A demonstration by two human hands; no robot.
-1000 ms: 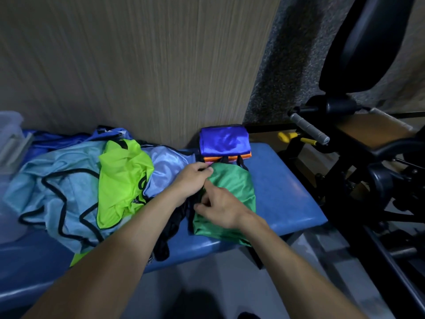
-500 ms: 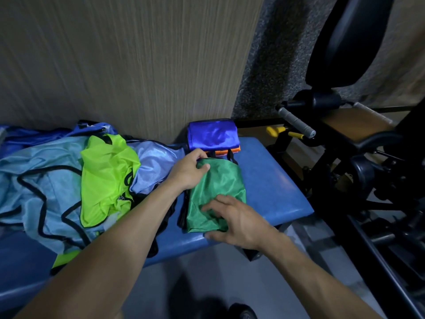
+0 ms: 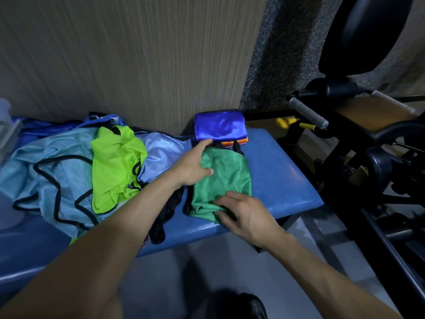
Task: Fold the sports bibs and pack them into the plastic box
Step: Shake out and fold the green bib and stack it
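A green bib (image 3: 226, 178), partly folded, lies on the blue padded bench (image 3: 282, 178). My left hand (image 3: 192, 165) rests flat on its upper left part, fingers straight, thumb across the cloth. My right hand (image 3: 241, 214) grips the bib's near edge with curled fingers. Behind it, against the wall, sits a stack of folded bibs, dark blue (image 3: 219, 125) on top and orange (image 3: 241, 142) beneath. To the left lie unfolded bibs: neon yellow-green (image 3: 115, 164), light blue (image 3: 165, 155) and pale teal with black trim (image 3: 46, 171). The translucent plastic box (image 3: 7, 134) shows at the far left edge.
A black garment (image 3: 165, 215) lies under my left forearm near the bench's front edge. A wood-grain wall panel (image 3: 128, 61) backs the bench. Black gym equipment (image 3: 368, 146) with a grey grip handle (image 3: 308, 112) stands close on the right. Grey floor lies below.
My right hand slid from the middle of the green bib down to its near edge and took hold of it. My left hand flattened onto the upper left part.
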